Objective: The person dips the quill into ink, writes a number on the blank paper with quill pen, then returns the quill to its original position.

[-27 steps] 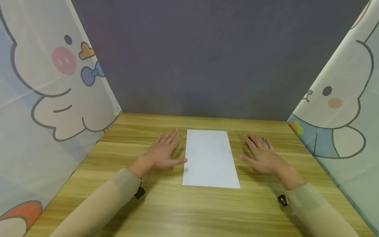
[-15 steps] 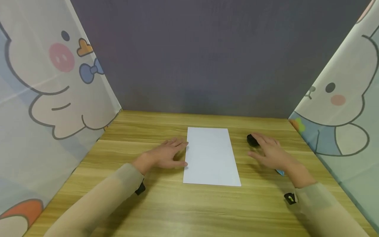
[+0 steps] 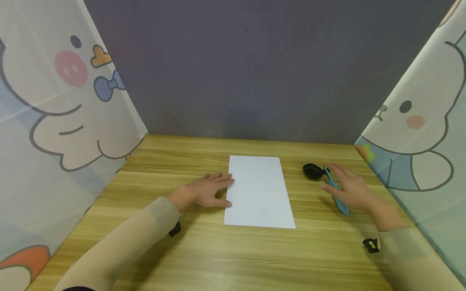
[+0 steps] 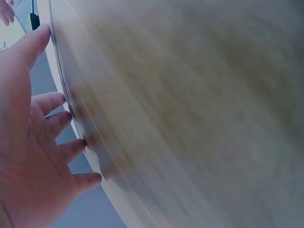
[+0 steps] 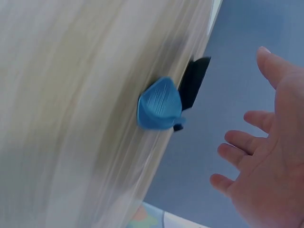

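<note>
A white sheet of paper (image 3: 259,192) lies flat on the wooden table. At its left edge rests my left hand (image 3: 209,191), fingers spread and fingertips over the border. My right hand (image 3: 350,190) hovers just right of a slim blue scoop (image 3: 341,206), holding nothing. Seen from the right wrist, the scoop's hollow blue end (image 5: 160,104) faces the camera, apart from the loosely extended fingers (image 5: 244,141). Beyond it sits a black rounded thing (image 3: 312,171) with a short narrow end, its kind unclear; the scoop's tip touches or overlaps that end.
The wooden table (image 3: 255,258) reaches back to a dark grey panel (image 3: 251,72). Cartoon-printed cloths hang on the left (image 3: 91,137) and right (image 3: 429,133) sides. A small black device (image 3: 371,245) is strapped at the right wrist.
My right hand has moved right, uncovering the black thing and the blue scoop. My left hand has drawn slightly nearer, its fingertips now over the paper's left edge.
</note>
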`<state>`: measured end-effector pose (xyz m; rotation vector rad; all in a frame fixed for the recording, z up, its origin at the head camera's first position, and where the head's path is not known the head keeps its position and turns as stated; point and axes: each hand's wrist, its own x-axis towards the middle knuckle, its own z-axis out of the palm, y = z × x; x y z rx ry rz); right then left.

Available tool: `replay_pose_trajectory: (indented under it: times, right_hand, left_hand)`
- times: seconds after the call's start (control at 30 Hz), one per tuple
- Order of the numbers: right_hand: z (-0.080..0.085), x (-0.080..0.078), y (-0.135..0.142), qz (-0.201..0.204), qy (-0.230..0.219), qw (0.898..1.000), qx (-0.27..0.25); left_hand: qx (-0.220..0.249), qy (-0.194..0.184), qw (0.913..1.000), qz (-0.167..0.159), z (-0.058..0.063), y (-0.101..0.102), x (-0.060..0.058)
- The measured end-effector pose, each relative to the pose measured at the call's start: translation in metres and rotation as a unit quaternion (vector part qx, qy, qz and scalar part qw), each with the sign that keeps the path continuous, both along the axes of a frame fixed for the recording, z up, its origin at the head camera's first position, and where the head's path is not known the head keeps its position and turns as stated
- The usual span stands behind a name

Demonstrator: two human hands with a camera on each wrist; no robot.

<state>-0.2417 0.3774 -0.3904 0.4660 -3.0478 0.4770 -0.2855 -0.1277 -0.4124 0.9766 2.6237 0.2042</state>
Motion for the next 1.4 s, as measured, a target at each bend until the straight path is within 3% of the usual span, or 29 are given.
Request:
replay_pose_trajectory:
  times: [0.3, 0.5, 0.6, 0.8, 0.93, 1.4]
  right_hand:
    - [0.002, 0.002, 0.019, -0.026, -0.02, 0.999, -0.012]
    - [-0.001, -0.001, 0.033, -0.023, -0.017, 0.999, -0.031]
    - [-0.003, -0.006, 0.043, -0.011, -0.015, 0.998, -0.062]
    - [-0.011, -0.022, 0.063, 0.014, 0.036, 0.995, -0.089]
    - [-0.016, -0.031, 0.071, 0.022, 0.022, 0.994, -0.103]
    - [-0.019, -0.049, 0.056, 0.072, -0.007, 0.996, -0.052]
  left_hand:
    - [-0.003, -0.006, 1.0, 0.004, -0.001, 0.0, -0.001]
    - [0.002, -0.013, 0.9999, 0.005, -0.003, 0.0, 0.0]
    - [0.003, -0.014, 0.9999, 0.005, -0.003, 0.001, 0.0]
    - [0.002, -0.015, 0.9998, 0.009, -0.001, 0.0, 0.001]
    - [0.005, -0.018, 0.9998, 0.01, -0.001, 0.0, 0.002]
    - [0.007, -0.017, 0.9998, 0.01, 0.0, 0.0, 0.003]
